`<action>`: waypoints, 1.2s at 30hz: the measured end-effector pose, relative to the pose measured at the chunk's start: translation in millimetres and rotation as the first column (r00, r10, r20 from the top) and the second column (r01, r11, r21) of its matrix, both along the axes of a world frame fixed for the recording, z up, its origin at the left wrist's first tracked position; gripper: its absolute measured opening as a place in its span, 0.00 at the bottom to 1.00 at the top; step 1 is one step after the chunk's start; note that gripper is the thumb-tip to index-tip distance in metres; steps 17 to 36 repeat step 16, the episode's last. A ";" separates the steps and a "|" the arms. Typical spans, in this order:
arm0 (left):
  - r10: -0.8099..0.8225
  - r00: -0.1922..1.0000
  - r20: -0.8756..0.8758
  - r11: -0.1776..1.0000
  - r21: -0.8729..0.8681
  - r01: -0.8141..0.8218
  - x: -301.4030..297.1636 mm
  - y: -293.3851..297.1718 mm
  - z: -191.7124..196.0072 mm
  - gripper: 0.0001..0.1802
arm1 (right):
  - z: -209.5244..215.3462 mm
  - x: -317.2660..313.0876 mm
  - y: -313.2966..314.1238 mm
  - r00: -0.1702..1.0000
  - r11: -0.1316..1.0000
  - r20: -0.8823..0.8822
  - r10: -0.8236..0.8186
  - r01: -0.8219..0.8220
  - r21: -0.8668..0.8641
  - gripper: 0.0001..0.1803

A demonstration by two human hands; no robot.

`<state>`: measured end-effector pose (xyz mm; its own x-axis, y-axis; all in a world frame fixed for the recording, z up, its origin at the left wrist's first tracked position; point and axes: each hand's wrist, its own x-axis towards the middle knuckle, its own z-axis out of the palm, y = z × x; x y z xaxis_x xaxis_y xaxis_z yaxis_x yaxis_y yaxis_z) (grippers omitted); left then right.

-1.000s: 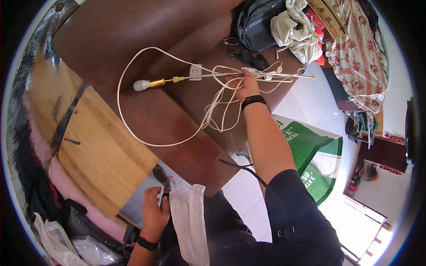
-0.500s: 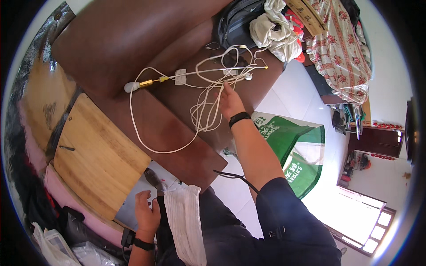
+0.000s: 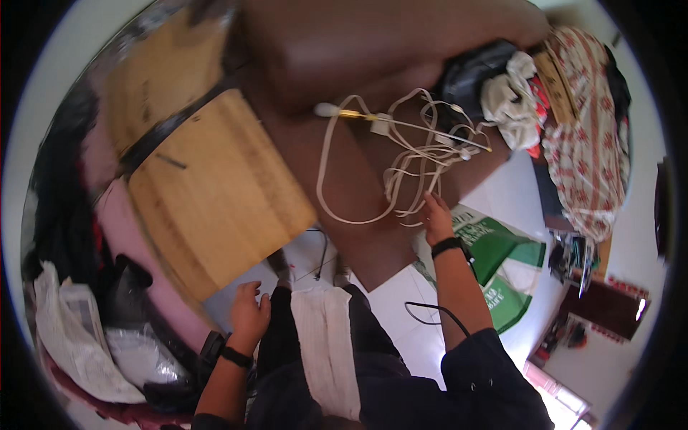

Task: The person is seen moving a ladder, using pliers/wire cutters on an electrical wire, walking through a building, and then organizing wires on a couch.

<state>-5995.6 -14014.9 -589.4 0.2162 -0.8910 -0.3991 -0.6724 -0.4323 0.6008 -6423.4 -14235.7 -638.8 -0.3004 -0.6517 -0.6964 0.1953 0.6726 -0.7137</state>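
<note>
A loosely looped white cable (image 3: 320,172) lies on the brown leather-like sofa (image 3: 304,147). Near its far left end rests a white bulb (image 3: 327,110) with a gold-coloured stem. A thin pale rod (image 3: 469,140) crosses the loops. My right hand (image 3: 438,221) is at the near right edge of the loops, its fingers partly extended and apart over the strands; no firm grip shows. My left hand (image 3: 249,315) hangs beside my leg, fingers loosely bent and apart, holding nothing. A white ribbed cloth (image 3: 326,351) hangs down my front.
Left of the sofa is a wooden board (image 3: 222,193), with a pink padded edge (image 3: 150,251) beside it. A green and white bag (image 3: 494,254) stands right of my right hand. A dark bag (image 3: 473,75) and white cloth (image 3: 507,100) lie at the far right.
The view has shifted and turned. My right hand has drawn back toward me, from the middle of the cable loops to their near edge. My left hand stays low and empty.
</note>
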 end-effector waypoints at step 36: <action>0.260 0.963 0.069 0.958 0.108 -0.267 128.0 44.4 -40.9 0.19 | 8.0 215.8 -1.2 0.617 0.735 -0.547 0.566 -0.678 -0.005 0.34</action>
